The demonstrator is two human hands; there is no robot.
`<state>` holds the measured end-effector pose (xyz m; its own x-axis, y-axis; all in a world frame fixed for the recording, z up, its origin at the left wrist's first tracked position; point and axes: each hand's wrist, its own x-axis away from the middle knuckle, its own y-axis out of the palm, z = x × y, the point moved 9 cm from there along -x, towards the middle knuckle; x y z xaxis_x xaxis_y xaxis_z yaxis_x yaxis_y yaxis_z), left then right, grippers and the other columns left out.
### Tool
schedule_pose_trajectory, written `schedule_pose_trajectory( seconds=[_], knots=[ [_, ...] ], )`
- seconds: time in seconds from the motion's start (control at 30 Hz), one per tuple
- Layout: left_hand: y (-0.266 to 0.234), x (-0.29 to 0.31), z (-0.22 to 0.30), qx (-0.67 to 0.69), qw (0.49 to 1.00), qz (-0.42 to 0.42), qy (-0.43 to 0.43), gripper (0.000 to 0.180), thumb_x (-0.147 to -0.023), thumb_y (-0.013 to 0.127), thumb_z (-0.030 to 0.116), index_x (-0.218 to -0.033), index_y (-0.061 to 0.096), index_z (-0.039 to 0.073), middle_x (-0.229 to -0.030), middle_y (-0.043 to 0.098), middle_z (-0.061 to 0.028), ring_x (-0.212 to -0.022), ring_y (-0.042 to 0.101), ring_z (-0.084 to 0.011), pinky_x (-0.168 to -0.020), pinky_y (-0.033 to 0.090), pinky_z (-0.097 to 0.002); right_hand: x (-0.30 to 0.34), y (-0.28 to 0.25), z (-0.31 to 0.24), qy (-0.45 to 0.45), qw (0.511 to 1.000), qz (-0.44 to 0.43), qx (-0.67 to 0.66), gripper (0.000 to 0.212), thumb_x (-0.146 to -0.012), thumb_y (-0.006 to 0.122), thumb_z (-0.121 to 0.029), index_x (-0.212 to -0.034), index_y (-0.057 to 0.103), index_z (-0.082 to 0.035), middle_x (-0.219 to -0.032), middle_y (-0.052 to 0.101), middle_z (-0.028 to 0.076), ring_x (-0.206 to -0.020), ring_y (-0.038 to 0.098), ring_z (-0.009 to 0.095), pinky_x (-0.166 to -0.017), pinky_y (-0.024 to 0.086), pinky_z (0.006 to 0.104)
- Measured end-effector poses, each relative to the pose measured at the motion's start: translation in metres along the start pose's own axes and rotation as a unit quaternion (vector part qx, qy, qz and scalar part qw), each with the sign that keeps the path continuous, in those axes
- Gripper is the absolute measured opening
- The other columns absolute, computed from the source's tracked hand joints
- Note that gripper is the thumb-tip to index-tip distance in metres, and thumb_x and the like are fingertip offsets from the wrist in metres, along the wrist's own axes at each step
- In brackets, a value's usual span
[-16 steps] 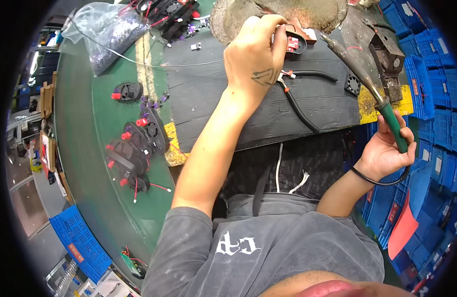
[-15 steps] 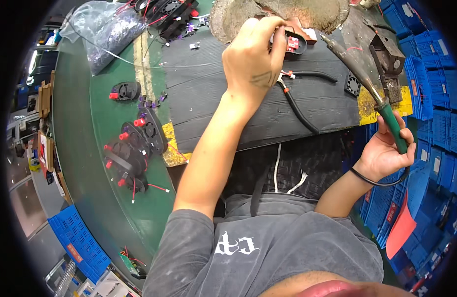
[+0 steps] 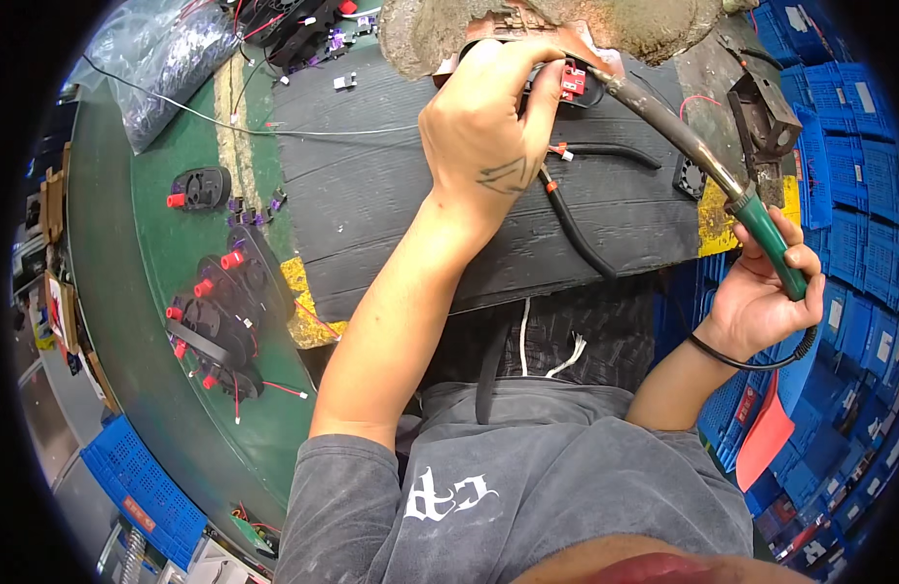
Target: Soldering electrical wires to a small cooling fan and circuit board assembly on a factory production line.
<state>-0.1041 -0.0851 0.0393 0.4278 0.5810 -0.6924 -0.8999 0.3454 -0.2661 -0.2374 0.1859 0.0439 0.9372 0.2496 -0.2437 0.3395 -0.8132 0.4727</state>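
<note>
My right hand grips the green handle of a soldering iron. The iron's tip reaches a red part inside a black oval housing at the far side of the black work board. My left hand is closed beside that housing, thumb and forefinger pinched at its edge; what they hold is hidden behind the fingers. A thin grey wire runs from the left to this hand. Just below lie black-handled pliers, partly covered by the hand.
A rough, crusted metal piece stands behind the housing. Several black housings with red parts lie on the green table at left, below a clear plastic bag. A small black fan and a metal bracket sit right; blue crates line that side.
The soldering iron's tip has come left to the red part in the housing; before, it was apart from it. My left hand stays pinched there. The whole view has shifted slightly.
</note>
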Motion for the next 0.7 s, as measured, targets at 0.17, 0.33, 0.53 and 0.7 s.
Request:
schedule_pose_trajectory(
  seconds=[0.17, 0.33, 0.53, 0.7],
  knots=[
    [0.001, -0.002, -0.002, -0.005, 1.000, 0.004, -0.010, 0.011, -0.077, 0.066, 0.004, -0.088, 0.065, 0.005, -0.064, 0.051, -0.0034, -0.052, 0.043, -0.0107, -0.049, 0.036, -0.0232, -0.003, 0.010, -0.003, -0.010, 0.999, -0.006, 0.038, 0.043, -0.088, 0.034, -0.037, -0.080, 0.058, -0.002, -0.099, 0.059, 0.027, -0.085, 0.063, 0.041, -0.066, 0.058, 0.0457],
    [0.002, 0.000, -0.002, 0.009, 1.000, -0.003, -0.011, 0.012, -0.076, 0.068, 0.006, -0.088, 0.066, 0.006, -0.062, 0.048, -0.0027, -0.052, 0.042, -0.0111, -0.049, 0.036, -0.0239, -0.005, 0.020, -0.010, -0.024, 0.997, -0.022, 0.074, 0.043, -0.088, 0.035, -0.037, -0.079, 0.058, -0.001, -0.098, 0.059, 0.027, -0.085, 0.063, 0.041, -0.065, 0.058, 0.0471],
    [0.003, 0.001, -0.003, 0.003, 1.000, -0.004, -0.027, 0.011, -0.076, 0.068, 0.007, -0.087, 0.067, 0.008, -0.063, 0.050, -0.0028, -0.052, 0.043, -0.0121, -0.049, 0.037, -0.0245, -0.006, 0.023, -0.007, -0.013, 0.995, -0.056, 0.084, 0.042, -0.089, 0.035, -0.036, -0.083, 0.062, -0.003, -0.104, 0.058, 0.026, -0.086, 0.062, 0.041, -0.071, 0.058, 0.0424],
    [0.001, 0.001, -0.002, -0.013, 0.999, -0.016, -0.025, 0.010, -0.076, 0.067, 0.010, -0.086, 0.066, 0.011, -0.069, 0.057, -0.0030, -0.060, 0.053, -0.0163, -0.054, 0.043, -0.0269, -0.004, 0.022, -0.005, -0.012, 0.995, -0.048, 0.088, 0.042, -0.088, 0.035, -0.035, -0.083, 0.061, -0.003, -0.104, 0.058, 0.026, -0.087, 0.062, 0.042, -0.071, 0.058, 0.0433]
  ],
)
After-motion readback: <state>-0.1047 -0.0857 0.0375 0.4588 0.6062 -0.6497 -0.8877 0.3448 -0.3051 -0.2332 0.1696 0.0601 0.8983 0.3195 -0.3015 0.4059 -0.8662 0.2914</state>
